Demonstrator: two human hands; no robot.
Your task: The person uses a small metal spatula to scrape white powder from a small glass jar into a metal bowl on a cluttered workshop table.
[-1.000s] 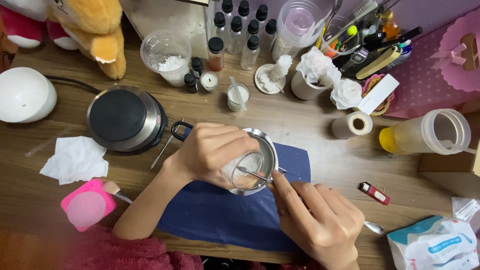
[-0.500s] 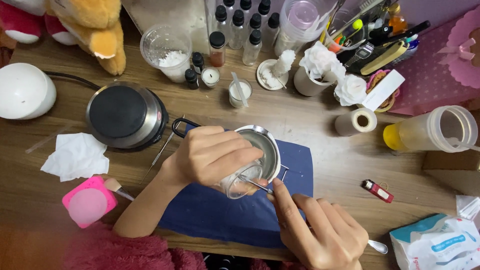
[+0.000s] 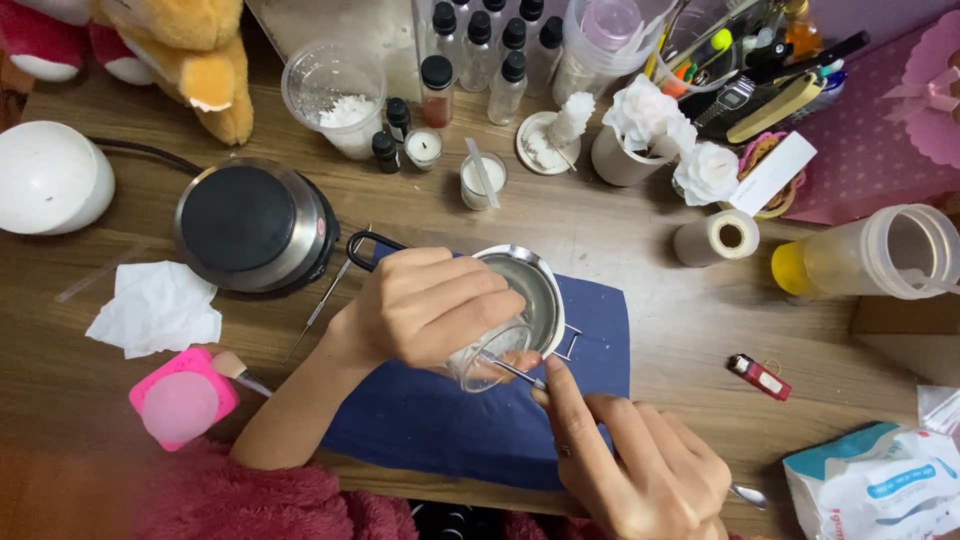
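Note:
My left hand [image 3: 425, 305] grips a small clear glass jar [image 3: 487, 357], tilted on its side in front of a small steel pouring pot [image 3: 530, 283] with a black handle. My right hand [image 3: 640, 465] holds a thin metal tool [image 3: 520, 373] whose tip reaches into the jar's mouth. Both rest over a dark blue cloth mat [image 3: 440, 430] on the wooden table. What is inside the jar cannot be made out.
A round electric hot plate [image 3: 250, 225] stands left of the pot, with a white tissue [image 3: 155, 308] and a pink container [image 3: 180, 400] nearer me. Small bottles, a cup of white flakes [image 3: 335, 95], candles, a tape roll [image 3: 715, 238], a yellow-capped jar [image 3: 865, 255] and a red lighter [image 3: 758, 375] surround the mat.
My left hand has lifted the jar out of the pot and tilted it toward me. My right hand has followed with the metal tool, staying at the jar's mouth.

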